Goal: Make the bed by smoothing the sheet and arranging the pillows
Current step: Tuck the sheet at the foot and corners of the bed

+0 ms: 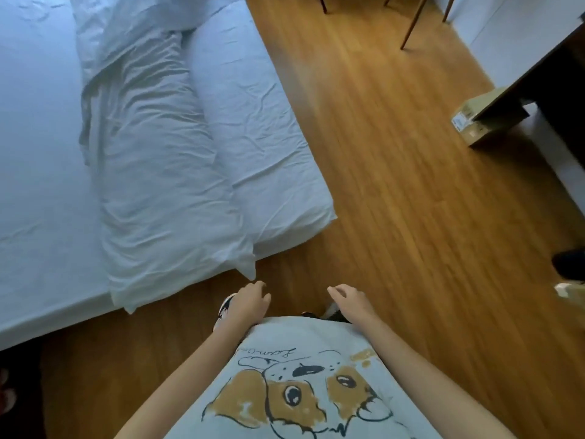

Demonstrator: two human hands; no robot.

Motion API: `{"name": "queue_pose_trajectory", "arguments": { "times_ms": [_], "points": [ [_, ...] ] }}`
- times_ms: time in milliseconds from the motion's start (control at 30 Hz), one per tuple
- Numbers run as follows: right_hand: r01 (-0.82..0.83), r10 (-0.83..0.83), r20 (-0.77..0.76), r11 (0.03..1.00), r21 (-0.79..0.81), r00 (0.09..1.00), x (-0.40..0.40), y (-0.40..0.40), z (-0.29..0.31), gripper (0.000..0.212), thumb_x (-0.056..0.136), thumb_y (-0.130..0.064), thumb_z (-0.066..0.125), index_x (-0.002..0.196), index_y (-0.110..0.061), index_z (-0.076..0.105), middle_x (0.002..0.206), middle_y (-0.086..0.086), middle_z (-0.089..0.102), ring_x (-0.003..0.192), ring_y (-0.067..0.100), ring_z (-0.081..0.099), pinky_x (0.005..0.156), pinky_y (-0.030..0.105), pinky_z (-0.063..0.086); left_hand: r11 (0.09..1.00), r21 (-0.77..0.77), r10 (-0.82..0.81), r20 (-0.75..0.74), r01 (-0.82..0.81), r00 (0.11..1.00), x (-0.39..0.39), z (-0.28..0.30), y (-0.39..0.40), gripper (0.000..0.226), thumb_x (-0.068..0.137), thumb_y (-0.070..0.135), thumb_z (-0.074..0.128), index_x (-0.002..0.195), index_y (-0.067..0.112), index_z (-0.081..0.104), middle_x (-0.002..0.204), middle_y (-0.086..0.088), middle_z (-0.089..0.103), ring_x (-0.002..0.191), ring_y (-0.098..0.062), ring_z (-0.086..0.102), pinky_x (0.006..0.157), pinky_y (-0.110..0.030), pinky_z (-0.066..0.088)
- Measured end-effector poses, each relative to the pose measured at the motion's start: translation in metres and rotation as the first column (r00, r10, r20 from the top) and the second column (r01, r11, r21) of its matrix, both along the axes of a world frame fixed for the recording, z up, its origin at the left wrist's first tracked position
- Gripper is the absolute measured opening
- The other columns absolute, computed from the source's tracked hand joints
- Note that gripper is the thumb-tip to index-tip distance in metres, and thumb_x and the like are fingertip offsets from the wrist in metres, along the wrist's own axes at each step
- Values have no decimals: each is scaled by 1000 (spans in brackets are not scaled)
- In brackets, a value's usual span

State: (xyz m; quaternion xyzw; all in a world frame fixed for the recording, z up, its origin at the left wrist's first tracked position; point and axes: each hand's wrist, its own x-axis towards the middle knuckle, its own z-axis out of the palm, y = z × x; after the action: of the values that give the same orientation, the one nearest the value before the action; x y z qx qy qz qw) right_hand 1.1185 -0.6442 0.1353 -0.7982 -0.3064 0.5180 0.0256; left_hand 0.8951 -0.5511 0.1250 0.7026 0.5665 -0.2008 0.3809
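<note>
A white bed with a fitted sheet [41,160] fills the left half of the view. A long, wrinkled white pillow [164,191] lies lengthwise near the bed's right side, its near corner hanging just past the foot edge. A bunched white duvet [126,23] lies at the far end. My left hand [250,304] hovers just below the pillow's corner with loosely curled fingers, holding nothing. My right hand [348,301] hangs beside it over the floor, relaxed and empty.
Wooden floor [395,185] runs along the bed's right side. A cardboard box [484,118] sits under a dark desk [557,90] at the right. Chair legs [411,26] stand at the top. A dark shoe [569,264] shows at the right edge.
</note>
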Motion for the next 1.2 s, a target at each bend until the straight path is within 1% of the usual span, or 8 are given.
{"name": "queue_pose_trajectory", "arguments": {
  "times_ms": [100,200,367,500,667,833,1000,1200],
  "points": [
    [39,-42,54,997,62,998,84,-7,15,50,97,-49,44,135,-17,51,131,3,57,119,22,52,94,33,43,997,61,-58,36,56,998,81,10,11,39,97,32,44,133,17,49,127,-4,59,109,-20,58,90,-34,49],
    [55,-63,97,995,80,993,158,-13,21,46,98,-44,46,136,-18,50,132,5,55,120,23,51,95,36,44,993,68,-103,57,99,993,155,16,17,40,97,35,44,134,20,48,130,-2,58,113,-20,57,89,-32,47],
    [24,-21,107,999,-22,994,244,-17,30,46,98,-44,45,138,-21,47,137,3,52,121,23,52,97,38,47,960,-7,-279,56,280,959,249,24,27,40,98,34,42,134,18,48,128,-3,59,111,-20,57,88,-31,48],
    [46,-39,97,997,-69,995,302,13,27,46,98,-43,45,138,-23,46,137,3,51,121,21,51,93,34,45,953,-29,-297,89,301,951,316,15,65,38,100,36,38,131,18,50,126,-2,60,111,-20,57,85,-27,43],
    [57,-46,110,994,-94,993,366,90,15,45,96,-44,47,137,-25,47,138,3,51,120,21,52,95,34,46,967,-62,-241,114,249,964,392,-13,147,33,98,33,41,124,17,53,124,-5,60,108,-21,56,88,-31,45],
    [28,-13,119,992,-126,993,430,187,19,47,96,-43,46,138,-22,47,138,2,53,121,23,51,97,34,45,962,-65,-259,96,265,961,468,-16,241,41,97,33,41,133,16,48,131,-5,57,115,-23,55,93,-33,45],
    [32,-23,115,996,-82,993,492,286,33,43,97,-37,47,136,-19,49,134,3,55,119,23,52,94,33,44,955,-21,-293,125,297,948,528,-4,324,39,102,32,34,133,14,48,131,-4,57,110,-21,58,87,-27,47],
    [-28,31,57,998,-60,998,564,409,24,44,94,-33,51,137,-23,47,128,3,57,112,22,55,89,33,45,921,35,-389,30,388,921,581,-5,415,39,99,24,39,137,20,45,125,-3,59,103,-20,59,79,-26,51]
  ]
}}
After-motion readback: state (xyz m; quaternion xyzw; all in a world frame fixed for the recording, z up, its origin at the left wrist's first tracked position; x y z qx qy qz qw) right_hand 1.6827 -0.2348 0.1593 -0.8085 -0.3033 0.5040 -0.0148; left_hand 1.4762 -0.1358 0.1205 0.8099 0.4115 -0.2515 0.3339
